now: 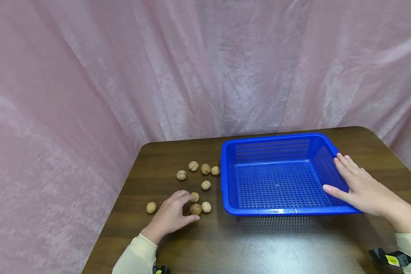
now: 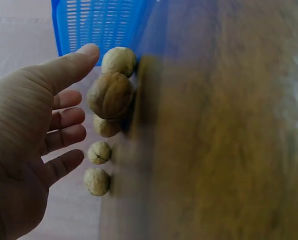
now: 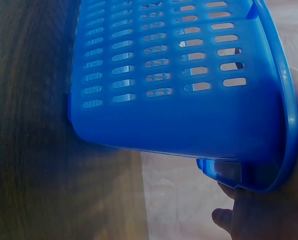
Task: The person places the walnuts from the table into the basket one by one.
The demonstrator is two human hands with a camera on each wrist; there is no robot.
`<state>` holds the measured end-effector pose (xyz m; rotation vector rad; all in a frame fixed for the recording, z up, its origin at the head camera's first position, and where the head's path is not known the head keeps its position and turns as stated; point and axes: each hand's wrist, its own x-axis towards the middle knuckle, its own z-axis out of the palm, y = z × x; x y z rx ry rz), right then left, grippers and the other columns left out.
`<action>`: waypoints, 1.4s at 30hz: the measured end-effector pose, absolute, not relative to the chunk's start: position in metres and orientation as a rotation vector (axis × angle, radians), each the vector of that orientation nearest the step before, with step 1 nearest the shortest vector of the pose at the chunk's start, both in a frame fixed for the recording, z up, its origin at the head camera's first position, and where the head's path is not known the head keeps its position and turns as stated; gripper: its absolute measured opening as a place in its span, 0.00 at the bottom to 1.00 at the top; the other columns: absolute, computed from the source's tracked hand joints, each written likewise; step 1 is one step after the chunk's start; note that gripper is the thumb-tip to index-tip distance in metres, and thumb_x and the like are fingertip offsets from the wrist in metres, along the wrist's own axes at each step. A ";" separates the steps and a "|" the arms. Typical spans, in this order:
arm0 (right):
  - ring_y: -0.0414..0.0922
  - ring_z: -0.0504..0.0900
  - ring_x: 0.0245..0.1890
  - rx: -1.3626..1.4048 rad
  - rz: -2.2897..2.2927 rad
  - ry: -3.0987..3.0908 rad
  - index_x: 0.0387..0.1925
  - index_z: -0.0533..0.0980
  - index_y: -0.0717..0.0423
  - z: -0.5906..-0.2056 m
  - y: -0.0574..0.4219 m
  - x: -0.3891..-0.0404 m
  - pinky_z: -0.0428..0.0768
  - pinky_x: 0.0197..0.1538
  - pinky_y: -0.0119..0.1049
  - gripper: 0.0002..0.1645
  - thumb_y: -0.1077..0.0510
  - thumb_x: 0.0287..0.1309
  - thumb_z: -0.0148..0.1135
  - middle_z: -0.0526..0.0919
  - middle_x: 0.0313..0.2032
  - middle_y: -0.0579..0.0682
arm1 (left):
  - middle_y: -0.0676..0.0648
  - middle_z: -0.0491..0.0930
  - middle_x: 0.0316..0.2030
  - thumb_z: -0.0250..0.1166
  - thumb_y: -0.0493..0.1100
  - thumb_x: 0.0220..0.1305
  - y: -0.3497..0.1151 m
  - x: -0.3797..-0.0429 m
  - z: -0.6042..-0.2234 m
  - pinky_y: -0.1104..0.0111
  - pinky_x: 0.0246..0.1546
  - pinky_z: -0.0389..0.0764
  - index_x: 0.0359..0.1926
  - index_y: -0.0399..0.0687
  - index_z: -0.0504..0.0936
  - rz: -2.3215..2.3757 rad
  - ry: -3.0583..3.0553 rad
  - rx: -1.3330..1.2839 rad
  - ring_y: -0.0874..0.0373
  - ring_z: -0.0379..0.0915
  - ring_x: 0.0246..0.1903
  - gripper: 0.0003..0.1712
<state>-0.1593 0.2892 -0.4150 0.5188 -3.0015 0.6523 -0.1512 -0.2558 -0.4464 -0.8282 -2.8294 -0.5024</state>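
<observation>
Several walnuts lie on the table to the left of a blue plastic basket (image 1: 275, 211). My left hand (image 1: 171, 214) reaches in among them, thumb and fingers spread apart around a darker walnut (image 1: 195, 209). In the left wrist view a gap shows between the hand (image 2: 26, 115) and that darker walnut (image 2: 110, 95). Close beside it are a pale walnut (image 1: 206, 207) and another walnut (image 1: 195, 197), partly behind the fingertips. My right hand (image 1: 363, 190) rests on the basket's right rim with fingers extended and the thumb over the inner side. The right wrist view hides most of that hand.
Farther back, a loose group of walnuts includes one walnut (image 1: 215, 171) close to the basket's left wall. A single walnut (image 1: 151, 207) sits left of my left hand. Behind the brown wooden table (image 1: 260, 247) hangs a pink curtain (image 1: 205, 68).
</observation>
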 end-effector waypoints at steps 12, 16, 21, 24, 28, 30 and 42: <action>0.49 0.24 0.73 0.514 0.662 -2.995 0.73 0.41 0.67 -0.414 0.289 -0.159 0.25 0.68 0.56 0.55 0.39 0.64 0.57 0.33 0.74 0.60 | 0.57 0.79 0.39 0.77 0.57 0.45 -0.257 -0.158 -0.462 0.62 0.40 0.79 0.46 0.50 0.84 -0.511 -2.904 -0.837 0.62 0.76 0.38 0.28; 0.49 0.24 0.73 0.519 0.664 -2.997 0.73 0.41 0.67 -0.414 0.289 -0.159 0.25 0.68 0.54 0.55 0.39 0.64 0.57 0.33 0.74 0.60 | 0.56 0.79 0.39 0.77 0.57 0.45 -0.258 -0.159 -0.461 0.61 0.40 0.79 0.46 0.49 0.85 -0.489 -2.924 -0.834 0.62 0.77 0.38 0.28; 0.49 0.24 0.73 0.517 0.655 -2.999 0.73 0.41 0.67 -0.414 0.289 -0.160 0.25 0.68 0.55 0.56 0.39 0.64 0.57 0.34 0.74 0.61 | 0.60 0.78 0.37 0.78 0.56 0.45 -0.258 -0.161 -0.451 0.65 0.37 0.78 0.45 0.51 0.86 -0.505 -2.878 -0.839 0.64 0.76 0.34 0.26; 0.49 0.24 0.73 0.516 0.654 -3.000 0.73 0.41 0.68 -0.413 0.289 -0.159 0.26 0.68 0.56 0.56 0.39 0.63 0.57 0.34 0.74 0.61 | 0.61 0.77 0.35 0.78 0.55 0.46 -0.256 -0.163 -0.442 0.67 0.36 0.78 0.44 0.51 0.86 -0.548 -2.829 -0.837 0.63 0.76 0.33 0.25; 0.50 0.25 0.73 0.520 0.647 -3.007 0.73 0.40 0.68 -0.413 0.289 -0.159 0.26 0.68 0.57 0.56 0.38 0.63 0.57 0.34 0.74 0.62 | 0.61 0.77 0.34 0.77 0.55 0.46 -0.249 -0.166 -0.425 0.68 0.36 0.77 0.43 0.51 0.86 -0.578 -2.774 -0.844 0.63 0.74 0.33 0.23; 0.51 0.25 0.73 0.521 0.636 -3.010 0.73 0.41 0.68 -0.412 0.289 -0.159 0.26 0.67 0.58 0.57 0.38 0.63 0.57 0.35 0.74 0.63 | 0.61 0.77 0.35 0.77 0.55 0.46 -0.242 -0.168 -0.415 0.69 0.36 0.77 0.43 0.51 0.86 -0.574 -2.748 -0.863 0.65 0.73 0.33 0.24; 0.52 0.23 0.72 0.537 0.580 -3.013 0.73 0.41 0.68 -0.410 0.288 -0.158 0.25 0.66 0.60 0.57 0.36 0.63 0.56 0.34 0.73 0.65 | 0.58 0.78 0.34 0.77 0.57 0.46 -0.177 -0.197 -0.356 0.75 0.30 0.75 0.42 0.50 0.85 -0.551 -2.594 -1.137 0.65 0.74 0.31 0.23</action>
